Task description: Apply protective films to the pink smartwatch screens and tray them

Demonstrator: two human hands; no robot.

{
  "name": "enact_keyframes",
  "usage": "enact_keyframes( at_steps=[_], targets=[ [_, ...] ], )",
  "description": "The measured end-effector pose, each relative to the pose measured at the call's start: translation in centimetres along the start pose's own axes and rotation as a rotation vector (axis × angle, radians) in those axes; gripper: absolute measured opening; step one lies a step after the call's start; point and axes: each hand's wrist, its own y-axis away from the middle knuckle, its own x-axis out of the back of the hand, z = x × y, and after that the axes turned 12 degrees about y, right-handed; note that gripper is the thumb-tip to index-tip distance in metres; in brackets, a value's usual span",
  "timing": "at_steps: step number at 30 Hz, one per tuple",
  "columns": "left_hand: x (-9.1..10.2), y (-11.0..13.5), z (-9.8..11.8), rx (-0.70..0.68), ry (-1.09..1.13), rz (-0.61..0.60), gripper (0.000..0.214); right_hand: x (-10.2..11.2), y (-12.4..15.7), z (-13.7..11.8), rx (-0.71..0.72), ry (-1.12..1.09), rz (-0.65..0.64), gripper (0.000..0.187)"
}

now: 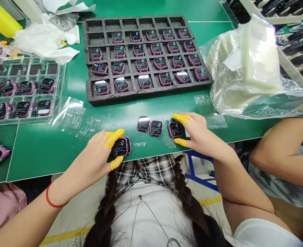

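My left hand (100,151), with yellow finger cots on thumb and forefinger, grips a purple-framed smartwatch body (120,147) at the table's front edge. A second watch body (128,145) shows just behind it, partly hidden. Another smartwatch body (175,129) sits between the yellow-capped thumb and forefinger of my right hand (196,132). Between my hands lie two more watch bodies, one with a bright reflection (143,124) and one with a dark screen (156,128). A small crumpled clear film (139,144) lies near my left hand.
Behind is a dark foam tray (151,92) with several watch bodies in its cells. A clear plastic tray (61,73) with more watches stands left, near loose printed films (73,115). Right are a plastic bag of pale sheets (259,58) and another person's arm (282,147).
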Motion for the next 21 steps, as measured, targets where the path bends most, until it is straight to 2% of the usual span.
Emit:
enact_keyframes(
  at_steps=[3,5,8,10,14,17,19,21],
  targets=[
    [-0.6,-0.6,0.1,-0.005,-0.062,-0.029,0.062,0.0,-0.3,0.4,-0.002,0.019,-0.001,0.058],
    [-0.6,-0.8,0.3,0.025,-0.098,-0.074,0.067,0.2,-0.4,0.3,-0.007,0.031,0.057,0.055],
    [-0.2,-1.3,0.8,0.071,-0.089,-0.122,0.071,0.5,-1.1,-0.8,-0.004,-0.006,0.165,0.059],
    [0.4,-2.2,0.9,0.088,-0.033,-0.118,0.072,0.7,-2.0,-2.0,0.024,-0.024,0.192,0.062],
    [1.3,-6.0,0.7,0.030,0.015,-0.048,0.077,0.6,-4.1,-3.8,0.068,0.036,0.131,0.052],
    [1.2,-8.7,0.5,-0.026,0.025,-0.124,0.076,0.5,-4.8,-4.0,0.076,0.073,0.079,0.049],
    [1.0,-9.9,0.4,-0.053,0.003,-0.189,0.069,0.4,-5.0,-3.9,0.077,0.087,0.061,0.052],
    [0.9,-10.6,0.4,-0.074,-0.031,-0.221,0.057,0.3,-5.3,-3.8,0.088,0.095,0.033,0.047]
  ],
)
